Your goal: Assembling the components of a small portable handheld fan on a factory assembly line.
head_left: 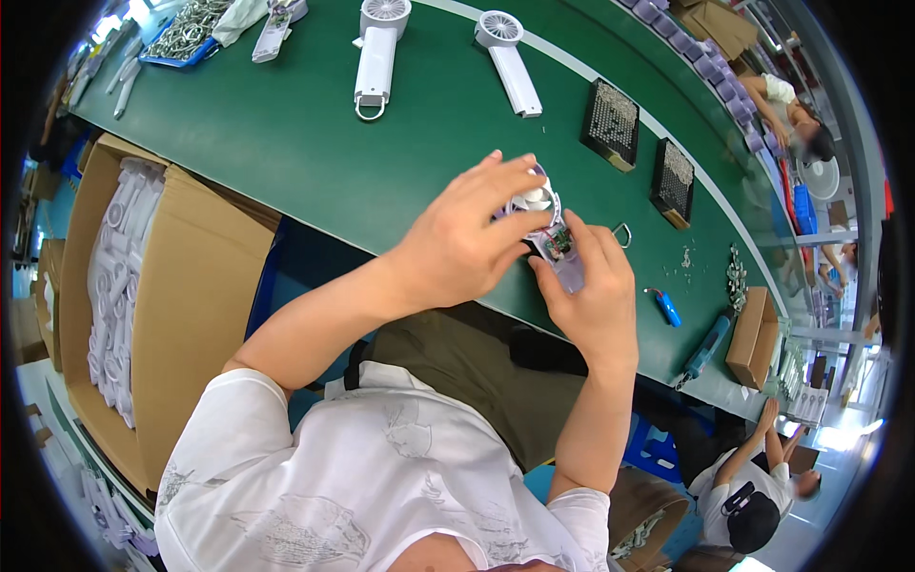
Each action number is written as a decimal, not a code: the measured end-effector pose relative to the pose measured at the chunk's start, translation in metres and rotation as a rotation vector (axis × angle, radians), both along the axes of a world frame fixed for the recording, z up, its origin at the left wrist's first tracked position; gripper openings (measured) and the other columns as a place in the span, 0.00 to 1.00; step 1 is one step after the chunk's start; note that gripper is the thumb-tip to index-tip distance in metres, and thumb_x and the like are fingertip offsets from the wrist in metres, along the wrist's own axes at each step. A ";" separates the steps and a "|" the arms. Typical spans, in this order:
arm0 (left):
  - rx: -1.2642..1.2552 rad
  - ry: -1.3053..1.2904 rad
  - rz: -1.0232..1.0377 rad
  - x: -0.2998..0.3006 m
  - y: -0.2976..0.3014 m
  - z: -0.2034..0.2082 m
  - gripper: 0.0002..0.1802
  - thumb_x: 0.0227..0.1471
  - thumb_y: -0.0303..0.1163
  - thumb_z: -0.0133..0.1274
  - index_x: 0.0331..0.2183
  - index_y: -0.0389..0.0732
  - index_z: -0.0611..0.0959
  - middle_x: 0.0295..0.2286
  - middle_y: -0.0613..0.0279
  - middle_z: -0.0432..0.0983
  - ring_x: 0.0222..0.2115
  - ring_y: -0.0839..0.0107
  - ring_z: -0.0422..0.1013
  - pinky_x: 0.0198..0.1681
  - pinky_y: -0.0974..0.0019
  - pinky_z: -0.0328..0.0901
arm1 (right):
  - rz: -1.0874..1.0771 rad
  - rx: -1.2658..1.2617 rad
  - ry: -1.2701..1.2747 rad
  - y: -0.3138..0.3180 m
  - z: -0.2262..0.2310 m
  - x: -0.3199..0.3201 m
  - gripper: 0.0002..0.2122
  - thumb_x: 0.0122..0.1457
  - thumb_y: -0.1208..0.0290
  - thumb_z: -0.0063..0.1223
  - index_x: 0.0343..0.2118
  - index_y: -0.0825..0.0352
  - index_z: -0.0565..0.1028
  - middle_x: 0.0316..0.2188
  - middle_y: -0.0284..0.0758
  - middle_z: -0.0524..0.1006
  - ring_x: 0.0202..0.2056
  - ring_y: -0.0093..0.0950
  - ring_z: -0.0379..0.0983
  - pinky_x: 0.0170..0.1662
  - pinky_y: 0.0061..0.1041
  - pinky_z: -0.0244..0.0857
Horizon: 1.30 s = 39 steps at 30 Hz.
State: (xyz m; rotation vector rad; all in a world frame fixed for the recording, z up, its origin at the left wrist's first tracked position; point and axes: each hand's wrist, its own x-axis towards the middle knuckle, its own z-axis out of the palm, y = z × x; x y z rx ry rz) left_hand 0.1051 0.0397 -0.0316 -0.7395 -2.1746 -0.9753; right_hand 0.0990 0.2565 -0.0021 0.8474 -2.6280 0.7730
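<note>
Both my hands hold a half-open handheld fan [558, 246] above the near part of the green table. Its round head shows white blades, and a small green circuit board sits exposed in the pale purple handle. My left hand [462, 229] curls its fingers round the fan's head. On the handle's other side, my right hand [596, 281] grips it between thumb and fingers. Just past the right fingers lies a metal loop [622, 234]. Farther right is a blue battery cell [667, 308] with short wires. What the fingertips press on is partly hidden.
Two closed handheld fans [379, 57] lie at the back. Two black screw trays [611, 124] stand right of them. At right are a teal electric screwdriver [707, 345] and small cardboard box [753, 336]. A carton [200, 315] of white parts stands left. Other people [748, 496] work at right.
</note>
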 end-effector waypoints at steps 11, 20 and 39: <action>-0.202 -0.477 -0.463 -0.075 -0.044 0.035 0.60 0.37 0.18 0.72 0.70 0.42 0.62 0.61 0.47 0.70 0.61 0.46 0.67 0.65 0.52 0.66 | -0.067 0.016 0.007 -0.012 0.006 0.006 0.24 0.53 0.70 0.72 0.51 0.74 0.79 0.37 0.43 0.77 0.36 0.42 0.78 0.37 0.39 0.74; -0.124 -0.503 -0.488 -0.076 -0.040 0.016 0.52 0.44 0.22 0.69 0.68 0.35 0.63 0.50 0.45 0.79 0.53 0.45 0.74 0.56 0.50 0.71 | -0.081 -0.047 0.038 -0.021 0.004 -0.001 0.23 0.53 0.69 0.73 0.51 0.73 0.80 0.34 0.41 0.76 0.33 0.38 0.78 0.35 0.36 0.74; -0.108 -0.521 -0.481 -0.080 -0.044 0.009 0.54 0.39 0.22 0.74 0.67 0.42 0.68 0.53 0.49 0.79 0.54 0.48 0.75 0.59 0.52 0.71 | -0.153 0.039 -0.128 -0.029 0.009 0.000 0.25 0.51 0.65 0.75 0.51 0.72 0.82 0.33 0.44 0.79 0.33 0.40 0.79 0.36 0.38 0.73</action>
